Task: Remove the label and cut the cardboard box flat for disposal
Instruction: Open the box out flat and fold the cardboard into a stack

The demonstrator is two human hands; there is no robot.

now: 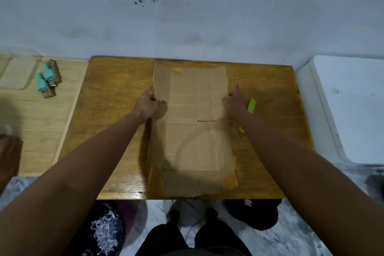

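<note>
Cardboard box (193, 127) lies flattened down the middle of the wooden counter (268, 81), its long side running from the near edge toward the wall, creased and taped in patches, one torn corner at the far left. No label can be made out on the upper face.

Both arms reach in from below. The left hand (148, 104) is on the box's left edge, about a third of the way down from the far end, fingers curled round the edge and thumb on top, so it grips the cardboard. The right hand (233, 100) sits at the right edge at the same height, palm down on the cardboard; its fingers look fairly straight and pointed toward the wall, pressing rather than clutching, though the fingertips at the edge are hard to read.

Just beside the right hand, on the bare wood, lies a yellow-green cutter (250, 108), partly hidden under the right forearm, touching nothing but the counter.

Off to the left, a lighter wooden board (41, 120) butts against the counter, and on it stand two teal-capped bottles (44, 78) close together. On the right, a white appliance (349, 106) stands apart from the counter. Down below, the person's knees in dark trousers and the floor show.
</note>
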